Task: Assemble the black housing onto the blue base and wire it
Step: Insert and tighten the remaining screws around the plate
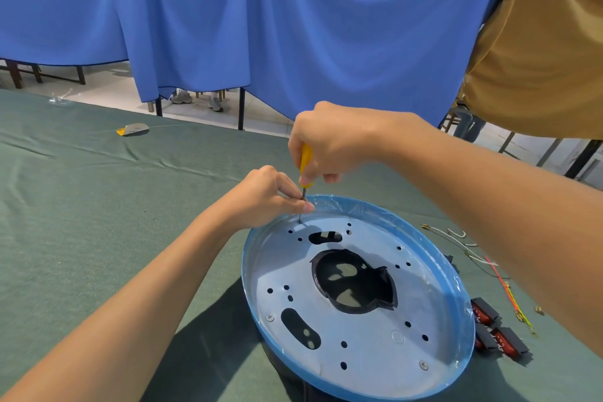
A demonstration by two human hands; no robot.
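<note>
The round blue base [455, 274] lies on the green table, its silver inner plate full of holes, and the black housing [354, 284] shows through the centre cut-out and under the front rim. My right hand [329, 143] grips a yellow-handled screwdriver [305, 163] held upright, its tip on a screw [299, 221] at the plate's far edge. My left hand [270, 197] pinches the screwdriver's metal shaft just above that screw. Two other screws sit in the plate near its front edge.
Loose white, red and yellow wires [463, 243] lie right of the base, partly under my right forearm. Black and red components [499, 333] sit at the base's right side. A yellow-edged scrap [132, 130] lies far left. Blue cloth [261, 16] hangs behind the table.
</note>
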